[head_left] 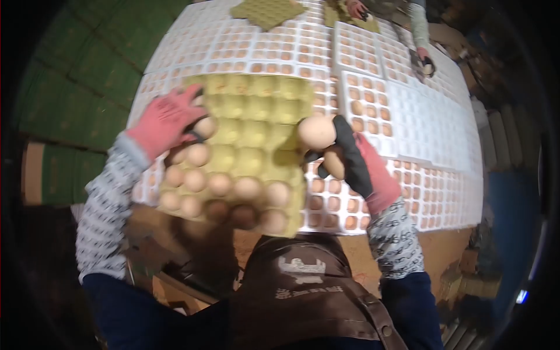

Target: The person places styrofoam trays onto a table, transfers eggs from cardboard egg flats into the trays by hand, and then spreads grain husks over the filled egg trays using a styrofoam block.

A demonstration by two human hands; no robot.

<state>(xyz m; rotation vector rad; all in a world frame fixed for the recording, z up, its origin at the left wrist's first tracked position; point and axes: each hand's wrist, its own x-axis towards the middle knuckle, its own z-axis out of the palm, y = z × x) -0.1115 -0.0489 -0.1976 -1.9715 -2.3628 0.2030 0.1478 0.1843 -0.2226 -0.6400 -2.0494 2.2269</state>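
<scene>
A yellow-green egg tray [251, 111] lies in front of me on top of white trays; brown eggs [219, 184] fill its near rows and its farther cups are bare. My left hand [166, 119], in a pink glove with dark fingertips, is over the tray's left side. Its fingers are closed around an egg [204, 127], and part of another egg shows by the fingertips. Just past the tray's right edge, my right hand [364, 166] is closed on eggs: a large pale egg [317, 132] at the thumb and a browner egg [333, 165] below it.
White trays full of eggs [364, 105] cover the table. More yellow-green trays [269, 13] lie at the far side. At the upper right, another person's gloved hands [426, 58] are at work, one holding an egg. Green stacked crates [87, 70] stand along the left.
</scene>
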